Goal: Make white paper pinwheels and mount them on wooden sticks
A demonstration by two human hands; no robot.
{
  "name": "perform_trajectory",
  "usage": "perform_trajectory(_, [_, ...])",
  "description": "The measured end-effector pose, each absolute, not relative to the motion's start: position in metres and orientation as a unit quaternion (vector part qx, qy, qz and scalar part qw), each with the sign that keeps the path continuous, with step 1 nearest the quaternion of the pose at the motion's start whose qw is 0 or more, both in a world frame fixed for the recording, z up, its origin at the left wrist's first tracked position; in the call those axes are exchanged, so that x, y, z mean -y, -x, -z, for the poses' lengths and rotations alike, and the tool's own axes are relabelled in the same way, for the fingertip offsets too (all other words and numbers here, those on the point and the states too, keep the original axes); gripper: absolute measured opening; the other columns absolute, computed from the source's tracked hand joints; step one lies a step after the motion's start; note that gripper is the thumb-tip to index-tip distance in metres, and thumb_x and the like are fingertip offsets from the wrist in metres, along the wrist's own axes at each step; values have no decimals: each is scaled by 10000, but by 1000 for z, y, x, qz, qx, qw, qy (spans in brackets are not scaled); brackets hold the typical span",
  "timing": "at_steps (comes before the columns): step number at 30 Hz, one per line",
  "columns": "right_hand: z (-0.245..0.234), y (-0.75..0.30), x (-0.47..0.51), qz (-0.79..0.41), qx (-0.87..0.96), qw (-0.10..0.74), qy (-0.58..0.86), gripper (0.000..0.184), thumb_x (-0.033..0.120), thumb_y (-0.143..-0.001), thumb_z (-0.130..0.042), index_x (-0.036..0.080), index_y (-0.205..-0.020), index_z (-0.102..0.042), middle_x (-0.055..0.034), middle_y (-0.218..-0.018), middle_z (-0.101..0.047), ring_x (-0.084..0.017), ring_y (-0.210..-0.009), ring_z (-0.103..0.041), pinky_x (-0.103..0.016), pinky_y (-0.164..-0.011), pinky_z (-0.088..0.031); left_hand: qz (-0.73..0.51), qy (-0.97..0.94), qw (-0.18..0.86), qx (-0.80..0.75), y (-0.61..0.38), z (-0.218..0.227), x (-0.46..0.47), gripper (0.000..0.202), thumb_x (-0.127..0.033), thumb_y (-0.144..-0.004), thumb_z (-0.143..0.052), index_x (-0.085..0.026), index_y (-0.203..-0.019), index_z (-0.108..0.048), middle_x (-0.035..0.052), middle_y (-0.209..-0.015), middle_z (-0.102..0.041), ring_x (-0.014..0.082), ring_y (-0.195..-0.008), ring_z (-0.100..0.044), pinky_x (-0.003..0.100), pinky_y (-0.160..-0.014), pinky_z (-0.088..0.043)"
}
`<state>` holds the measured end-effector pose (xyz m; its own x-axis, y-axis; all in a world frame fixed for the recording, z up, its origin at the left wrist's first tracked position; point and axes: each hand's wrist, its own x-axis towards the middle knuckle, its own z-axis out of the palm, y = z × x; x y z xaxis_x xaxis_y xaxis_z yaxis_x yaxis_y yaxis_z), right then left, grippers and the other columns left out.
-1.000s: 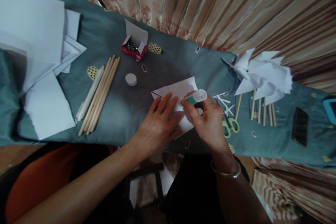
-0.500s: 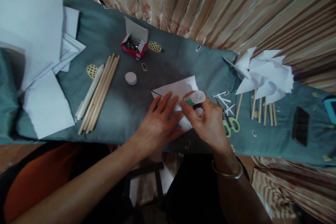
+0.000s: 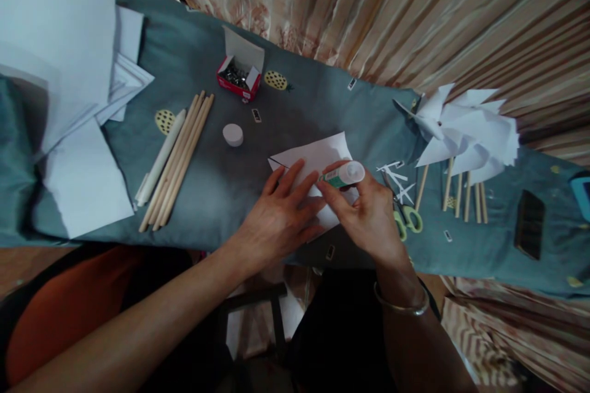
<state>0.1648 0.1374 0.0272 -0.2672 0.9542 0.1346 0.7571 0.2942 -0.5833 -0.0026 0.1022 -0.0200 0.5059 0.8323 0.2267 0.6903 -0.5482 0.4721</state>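
Note:
A cut sheet of white paper (image 3: pixel 318 148) lies on the table in front of me. My left hand (image 3: pixel 281 215) rests over its lower left part, fingers spread and pressing down. In my right hand (image 3: pixel 369 212) is a glue stick (image 3: pixel 343 175) with a white and green barrel, tilted so its base faces up and right. Its lower end points at the paper close to my left fingers, where the tip is hidden. A round white cap (image 3: pixel 233 135) stands apart, up and left of the paper.
Left are wooden sticks (image 3: pixel 177 163), a white pen (image 3: pixel 161 159) and stacked paper (image 3: pixel 59 43). Behind stands an open red box (image 3: pixel 239 77) of small metal pieces. Right lie paper scraps (image 3: pixel 396 179), green-handled scissors (image 3: pixel 409 220), paper pinwheels (image 3: pixel 465 129) on sticks and a dark phone (image 3: pixel 530 224).
The glue stick's angle has shifted slightly in my right hand, showing more of its label. My left hand stays on the paper. The whole view has moved a little.

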Motion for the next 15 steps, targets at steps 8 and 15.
perform_trajectory(8, [-29, -167, -137, -203, 785, 234, 536, 168, 338, -885, -591, 211, -990, -625, -48, -928, -690, -195, -808, -657, -318, -677, -530, -213, -849, 167, -453, 3, 18, -103, 390, -423, -904, -550, -246, -1249, -589, 104, -1479, -444, 366, -1429, -266, 604, -1120, -265])
perform_trajectory(15, [-31, -170, -135, -209, 790, 226, 531, 166, 339, -890, -596, 212, -993, -619, -40, -905, -687, -196, -808, -660, -313, -670, -528, -208, -849, 170, -456, 2, 16, -103, 397, -425, -887, -577, -255, -1245, -594, 97, -1467, -459, 358, -1427, -272, 601, -1124, -263])
